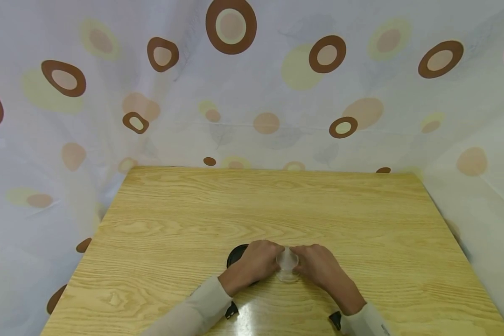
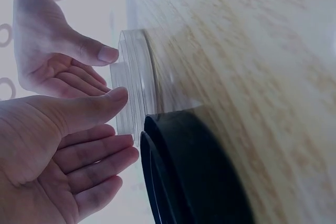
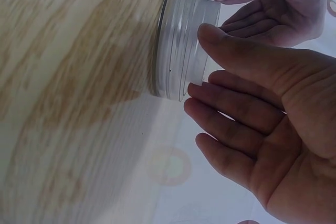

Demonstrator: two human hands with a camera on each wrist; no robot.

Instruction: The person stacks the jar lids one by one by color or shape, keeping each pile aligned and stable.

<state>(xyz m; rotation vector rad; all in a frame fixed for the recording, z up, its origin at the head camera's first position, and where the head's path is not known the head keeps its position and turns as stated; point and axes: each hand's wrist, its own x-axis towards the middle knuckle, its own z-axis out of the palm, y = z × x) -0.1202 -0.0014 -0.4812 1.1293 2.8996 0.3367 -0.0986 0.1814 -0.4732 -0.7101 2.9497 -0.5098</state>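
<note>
On the table, a clear round shallow plastic dish (image 1: 287,275) has a smaller clear round piece (image 1: 287,259) over it. My left hand (image 1: 261,259) holds the near left edge of that upper piece between thumb and fingertips. Opposite it, my right hand (image 1: 318,263) pinches the right edge the same way. In the right wrist view the layered rims of the clear dish (image 3: 170,61) stand close together; whether the two pieces touch I cannot tell. A black round shallow dish-like thing (image 1: 236,255) lies under and beside my left wrist, partly hidden by it.
The wood-grain table (image 1: 172,210) stretches out on all sides of the hands. A pale patterned sheet (image 1: 264,84) hangs behind and at both sides. Black straps (image 1: 232,310) show at the wrists, near the light sleeves.
</note>
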